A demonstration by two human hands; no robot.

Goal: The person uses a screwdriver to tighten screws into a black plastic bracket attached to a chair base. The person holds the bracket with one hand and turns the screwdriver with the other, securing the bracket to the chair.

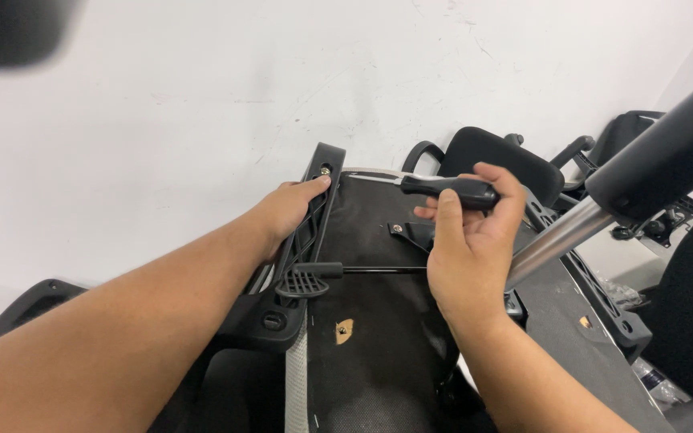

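Left hand [289,210] grips black plastic armrest bracket [311,232] w/ fingers wrapped over its edge. Right hand [467,240] clenched round black-handled screwdriver [443,188], above black fabric chair seat underside [370,321]

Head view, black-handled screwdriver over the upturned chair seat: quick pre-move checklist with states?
1. Right hand gripping black-handled screwdriver: ok.
2. Left hand steadying black plastic armrest bracket: ok.
3. Screwdriver tip seated in the bracket's top screw: cannot tell; the shaft lies sideways, pointing towards it.
4. Silver screw on the black seat-plate tab present: ok.
5. Chrome gas-lift column apart from the right hand: not ok, it passes right beside it.
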